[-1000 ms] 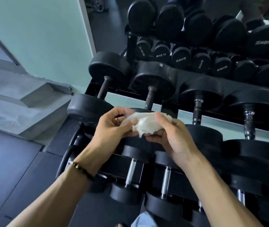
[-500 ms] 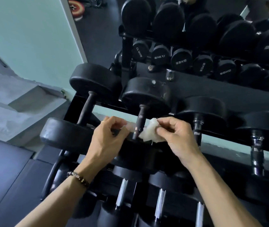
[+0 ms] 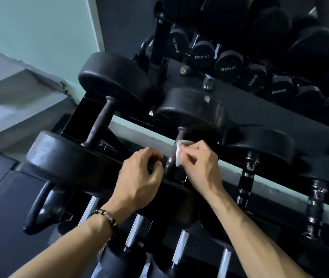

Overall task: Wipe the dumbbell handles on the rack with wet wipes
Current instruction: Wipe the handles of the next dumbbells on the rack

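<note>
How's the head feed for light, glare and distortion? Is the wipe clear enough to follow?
Head view: dim and blue-tinted, black weights merging into shadow; wide-angle bend tilts the rack; small glints on the chrome handles; the white wipe stands out sharply in the right hand against the handle.

The wet wipe [image 3: 180, 153] looks like thin white cloth-like tissue, creased and soft, lying against a dark dumbbell handle [image 3: 176, 145] of dull, matt metal. The dumbbell heads [image 3: 191, 111] look like black rubber, matt and scuffed with pale marks, while the lower handles [image 3: 181, 247] are bright, glossy chrome. The rack [image 3: 159, 47] is smooth black-painted metal, and the wrist bracelet [image 3: 107, 217] is made of glossy beads.
</note>
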### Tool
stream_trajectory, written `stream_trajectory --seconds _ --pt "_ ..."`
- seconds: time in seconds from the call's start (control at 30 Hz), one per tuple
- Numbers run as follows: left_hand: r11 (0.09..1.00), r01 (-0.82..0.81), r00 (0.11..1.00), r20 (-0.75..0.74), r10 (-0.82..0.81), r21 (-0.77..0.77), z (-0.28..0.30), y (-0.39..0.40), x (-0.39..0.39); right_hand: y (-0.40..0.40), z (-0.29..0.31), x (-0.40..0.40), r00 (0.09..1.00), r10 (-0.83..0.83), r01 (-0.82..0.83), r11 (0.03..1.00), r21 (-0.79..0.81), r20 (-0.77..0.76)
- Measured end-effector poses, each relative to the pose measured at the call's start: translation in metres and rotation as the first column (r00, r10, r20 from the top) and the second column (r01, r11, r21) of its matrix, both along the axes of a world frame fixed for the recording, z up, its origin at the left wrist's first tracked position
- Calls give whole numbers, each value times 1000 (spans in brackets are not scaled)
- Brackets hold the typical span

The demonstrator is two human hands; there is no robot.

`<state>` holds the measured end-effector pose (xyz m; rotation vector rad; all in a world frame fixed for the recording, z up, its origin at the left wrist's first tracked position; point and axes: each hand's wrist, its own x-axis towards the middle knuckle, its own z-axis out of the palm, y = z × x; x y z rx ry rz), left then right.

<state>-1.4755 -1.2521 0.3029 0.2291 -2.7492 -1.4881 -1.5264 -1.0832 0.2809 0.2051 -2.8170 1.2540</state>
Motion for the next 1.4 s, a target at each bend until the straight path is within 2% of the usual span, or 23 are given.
stream_trajectory --seconds 0.1,0.13,0.2,0.27,0.33,0.4,0.43,0.47,0.53,0.6,0.63,0.7,0.73,0.77,0.87,0.93,0.97,1.03,1.07,1.1,1.2,1.27,1.4 --pt "1000 2 1000 20 -1 -9 -1 0 1 13 2 -2 966 234 -225 970 91 -111" --pt "1000 7 1000 27 -7 -16 -1 0 0 13 -1 -9 953 244 -220 965 143 -182" --pt "1000 6 999 45 -5 -21 -1 1 0 7 -8 -23 941 156 -83 966 243 -299" --pt "1000 2 998 57 -1 -17 -1 1 1 2 -12 -24 945 116 -24 957 289 -306" --pt "1000 -11 998 55 11 -16 0 1 1 9 -14 -15 895 323 -210 914 348 -309" --pt "1000 -20 998 60 20 -11 1 2 1 20 -7 -10 789 558 -436 803 405 -257" --pt "1000 -26 998 63 27 -9 1 2 1 24 -6 -13 750 612 -464 756 461 -249" --pt "999 -34 997 65 35 -11 1 3 0 24 -6 -19 746 610 -438 751 494 -266" --pt "998 -61 996 67 63 -23 1 3 1 19 -10 -31 830 458 -296 846 443 -320" --pt "995 -86 994 58 88 -39 1 3 2 11 -13 -29 871 387 -252 881 400 -302" --pt "995 -92 994 54 94 -48 1 3 1 11 -13 -24 844 457 -315 847 429 -281" --pt "991 -114 992 49 117 -64 0 4 2 18 -10 -17 711 680 -531 687 496 -181" --pt "989 -133 990 46 136 -71 0 4 3 22 -6 -19 659 738 -592 627 507 -142" --pt "984 -161 985 42 165 -76 -2 5 5 24 -3 -26 648 750 -599 611 518 -135" --pt "960 -274 957 82 278 -63 -7 12 18 18 0 -47 786 573 -417 769 485 -233" --pt "946 -322 940 101 325 -45 -9 18 26 14 -2 -41 784 563 -410 785 465 -260" --pt "941 -336 936 100 338 -38 -10 19 27 14 -4 -33 725 646 -495 729 472 -238" --pt "936 -352 931 98 353 -27 -10 18 26 19 -2 -20 546 829 -694 528 489 -121" --pt "934 -357 929 95 357 -20 -9 18 26 21 2 -21 489 869 -741 459 490 -74" --pt "933 -361 929 88 360 -11 -9 17 25 23 3 -28 485 872 -742 453 494 -72" --pt "926 -376 925 70 373 22 -10 18 27 20 7 -51 668 714 -557 667 496 -210" --pt "925 -379 924 63 377 31 -9 18 27 17 6 -48 696 678 -491 689 532 -235" --pt "915 -400 916 53 398 50 -9 18 27 25 3 -24 489 867 -689 449 569 -91"
